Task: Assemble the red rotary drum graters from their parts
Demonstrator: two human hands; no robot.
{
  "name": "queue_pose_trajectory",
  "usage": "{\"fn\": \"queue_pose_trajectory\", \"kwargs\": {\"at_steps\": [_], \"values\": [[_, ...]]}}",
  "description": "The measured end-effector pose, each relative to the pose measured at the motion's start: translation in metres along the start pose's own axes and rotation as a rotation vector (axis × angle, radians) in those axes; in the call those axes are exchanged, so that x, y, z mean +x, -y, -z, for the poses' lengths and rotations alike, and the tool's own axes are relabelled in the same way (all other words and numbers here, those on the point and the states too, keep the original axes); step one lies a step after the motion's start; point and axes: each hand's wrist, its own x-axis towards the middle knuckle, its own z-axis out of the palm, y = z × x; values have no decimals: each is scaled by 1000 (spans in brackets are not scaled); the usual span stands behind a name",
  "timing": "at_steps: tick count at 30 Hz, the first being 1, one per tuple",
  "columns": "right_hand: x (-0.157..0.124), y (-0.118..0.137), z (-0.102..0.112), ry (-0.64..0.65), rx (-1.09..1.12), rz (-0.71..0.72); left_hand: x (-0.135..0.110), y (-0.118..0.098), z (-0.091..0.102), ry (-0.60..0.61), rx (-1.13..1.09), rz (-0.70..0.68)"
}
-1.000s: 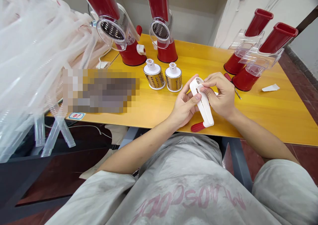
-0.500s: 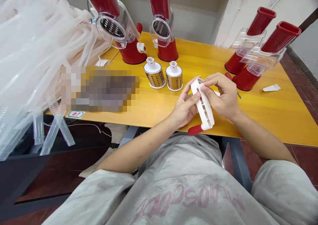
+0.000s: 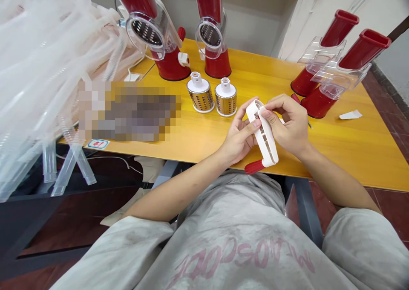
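Note:
A white crank handle [image 3: 259,141] with a red grip [image 3: 254,166] at its lower end is held over the table's near edge. My left hand [image 3: 238,138] is closed round its left side, thumb on the white body. At the upper right, my right hand [image 3: 289,121] pinches a narrow white cover strip [image 3: 271,145] lying along the handle. A gap shows between strip and handle, with ribs inside. Beyond my left hand, two metal grater drums with white ends, one left [image 3: 200,97] and one right [image 3: 226,99], stand upright on the table.
Two red rotary graters [image 3: 174,64] [image 3: 217,63] stand at the back. Two more red grater bodies [image 3: 306,82] [image 3: 321,100] stand at right, near a white scrap [image 3: 350,115] and a thin metal rod [image 3: 309,124]. Clear plastic tubing [image 3: 57,68] is heaped at left beside a pixelated patch.
The crank handle has tilted slightly in my hands, and the gap beside the strip looks a little wider. Both hands keep their hold. The view has shifted a little.

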Motion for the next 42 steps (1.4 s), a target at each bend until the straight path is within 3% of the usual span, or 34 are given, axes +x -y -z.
{"fn": "queue_pose_trajectory", "kwargs": {"at_steps": [5, 11, 15, 21, 29, 42], "values": [[2, 0, -1, 21, -26, 32, 1, 0, 1, -7, 11, 7], [0, -2, -4, -71, -21, 97, -1, -2, -1, 32, 7, 3], [-3, 1, -6, -80, 38, 37, -2, -2, -4, 24, -7, 19], [-1, 4, -1, 6, -15, 12, -1, -1, -5, -6, -12, -7], [-1, 6, -1, 7, -45, 43, -1, 2, -3, -6, 4, -31], [-1, 6, -1, -52, 55, 19, -2, -3, -4, 112, -19, 30]]}}
